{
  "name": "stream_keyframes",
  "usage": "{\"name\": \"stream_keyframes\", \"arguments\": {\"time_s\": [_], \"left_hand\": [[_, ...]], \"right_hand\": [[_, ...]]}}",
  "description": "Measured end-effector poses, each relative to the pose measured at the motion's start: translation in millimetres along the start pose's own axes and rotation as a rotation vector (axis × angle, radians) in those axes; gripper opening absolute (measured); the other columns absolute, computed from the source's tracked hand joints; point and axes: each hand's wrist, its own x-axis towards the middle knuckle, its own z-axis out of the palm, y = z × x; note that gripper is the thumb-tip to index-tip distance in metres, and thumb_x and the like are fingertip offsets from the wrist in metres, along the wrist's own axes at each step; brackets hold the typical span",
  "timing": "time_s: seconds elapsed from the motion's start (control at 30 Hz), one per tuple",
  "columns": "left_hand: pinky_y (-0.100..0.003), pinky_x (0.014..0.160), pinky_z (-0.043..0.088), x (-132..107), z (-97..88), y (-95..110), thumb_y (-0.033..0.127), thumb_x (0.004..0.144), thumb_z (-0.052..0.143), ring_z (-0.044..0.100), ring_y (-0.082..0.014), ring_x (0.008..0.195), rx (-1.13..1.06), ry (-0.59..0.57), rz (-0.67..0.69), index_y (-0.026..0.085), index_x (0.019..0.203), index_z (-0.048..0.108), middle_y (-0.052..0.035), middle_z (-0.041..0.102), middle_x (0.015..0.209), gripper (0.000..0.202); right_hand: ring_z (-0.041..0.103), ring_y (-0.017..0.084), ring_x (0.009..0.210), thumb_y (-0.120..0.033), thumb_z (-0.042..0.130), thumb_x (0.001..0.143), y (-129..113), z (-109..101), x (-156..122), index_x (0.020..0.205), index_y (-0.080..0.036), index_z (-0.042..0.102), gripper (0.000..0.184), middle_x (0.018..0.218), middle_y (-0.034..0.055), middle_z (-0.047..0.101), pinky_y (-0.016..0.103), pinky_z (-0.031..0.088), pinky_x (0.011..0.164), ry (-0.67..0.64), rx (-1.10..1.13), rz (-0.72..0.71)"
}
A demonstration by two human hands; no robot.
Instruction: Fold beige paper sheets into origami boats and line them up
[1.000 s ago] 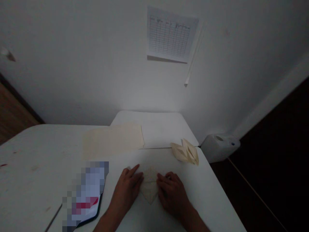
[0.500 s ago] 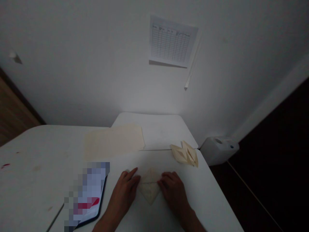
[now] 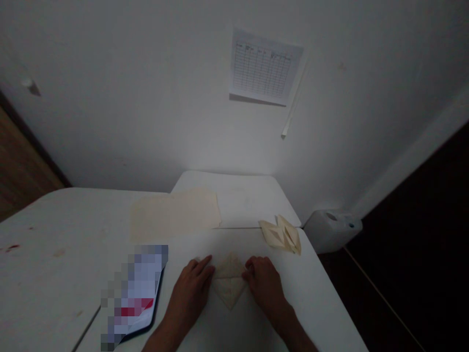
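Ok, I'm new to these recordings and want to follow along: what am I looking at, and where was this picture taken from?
There's no machine here, just a person's two bare hands, filmed by a camera worn on their head that looks forward and down. On the white table lie a flat cream paper sheet, a folded cream paper shape and a pixelated device. The left hand and right hand sit on either side of a folded paper piece, with its point toward the person. They touch it, but neither seems to lift it.

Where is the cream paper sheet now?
In the head view, the sheet lies on the table, beyond and left of the folded paper between the left hand and right hand.
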Motion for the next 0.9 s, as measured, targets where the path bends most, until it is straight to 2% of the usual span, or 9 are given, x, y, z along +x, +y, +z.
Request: {"name": "stream_keyframes", "arguments": {"time_s": [0.1,0.2,0.27,0.33,0.43,0.5,0.57,0.7,0.9], "left_hand": [[-0.047,0.085,0.051,0,-3.2,3,0.017,0.088,0.049,0.060,-0.0272,0.100,-0.034,0.033,-0.004,0.022,0.098,0.069,-0.0073,0.065,0.122,0.022],[-0.047,0.087,0.050,2,-7.9,7,0.026,0.089,0.054,0.060,-0.0267,0.100,-0.104,0.071,0.015,0.022,0.106,0.066,-0.0072,0.068,0.115,0.022],[-0.041,0.083,0.052,6,-11.3,9,0.027,0.088,0.057,0.062,-0.0237,0.094,-0.189,0.079,0.026,0.022,0.106,0.064,-0.0054,0.070,0.103,0.020],[-0.033,0.072,0.054,11,-15.1,11,0.022,0.089,0.056,0.062,-0.0190,0.082,-0.287,0.101,0.046,0.022,0.094,0.065,-0.0023,0.070,0.086,0.010],[-0.027,0.066,0.052,18,-21.6,12,0.016,0.089,0.056,0.059,-0.0157,0.075,-0.371,0.254,0.137,0.021,0.089,0.063,-0.0014,0.067,0.080,0.009],[-0.028,0.070,0.052,19,-24.5,11,0.012,0.089,0.056,0.059,-0.0159,0.080,-0.341,0.363,0.198,0.021,0.098,0.063,-0.0034,0.068,0.089,0.014],[-0.029,0.074,0.053,15,-24.6,10,0.008,0.088,0.056,0.058,-0.0173,0.088,-0.269,0.400,0.228,0.022,0.107,0.062,-0.0052,0.069,0.097,0.024],[-0.035,0.083,0.055,5,-15.6,4,0.005,0.089,0.049,0.058,-0.0210,0.101,-0.165,0.308,0.303,0.021,0.111,0.061,-0.0068,0.069,0.103,0.030],[-0.036,0.084,0.057,2,-3.4,-2,0.000,0.084,0.044,0.059,-0.0225,0.103,-0.083,0.102,0.319,0.020,0.106,0.064,-0.0062,0.070,0.104,0.036]], "right_hand": [[0.059,0.022,0.084,-0.015,0.064,0.076,6,3,1,0.079,-0.018,0.067,0.005,0.083,0.0056,0.067,0.029,0.041,0.074,0.033,0.088,-0.038],[0.060,0.018,0.075,-0.015,0.065,0.076,13,4,3,0.072,-0.019,0.067,0.006,0.076,0.0023,0.067,0.026,0.042,0.071,0.018,0.264,-0.077],[0.059,0.015,0.066,-0.016,0.066,0.076,17,4,4,0.070,-0.019,0.068,0.006,0.070,0.0001,0.066,0.024,0.042,0.064,-0.015,0.371,-0.091],[0.058,0.014,0.061,-0.017,0.068,0.076,18,3,4,0.069,-0.019,0.067,0.007,0.067,-0.0010,0.065,0.023,0.041,0.060,0.010,0.427,-0.129],[0.058,0.014,0.067,-0.017,0.068,0.079,17,-3,0,0.071,-0.019,0.066,0.009,0.073,0.0005,0.065,0.024,0.044,0.063,0.187,0.449,-0.306],[0.060,0.016,0.075,-0.017,0.063,0.085,15,-7,-4,0.076,-0.020,0.067,0.010,0.079,0.0027,0.066,0.026,0.047,0.069,0.321,0.430,-0.455],[0.060,0.016,0.081,-0.016,0.057,0.089,16,-10,-7,0.083,-0.021,0.068,0.014,0.083,0.0042,0.067,0.028,0.048,0.073,0.394,0.375,-0.561],[0.059,0.017,0.082,-0.011,0.049,0.093,27,-4,-10,0.091,-0.022,0.069,0.022,0.087,0.0046,0.069,0.028,0.050,0.073,0.364,0.232,-0.638],[0.059,0.018,0.084,-0.005,0.051,0.088,46,15,-12,0.095,-0.020,0.069,0.024,0.091,0.0052,0.070,0.029,0.051,0.074,0.244,0.094,-0.655]]}}
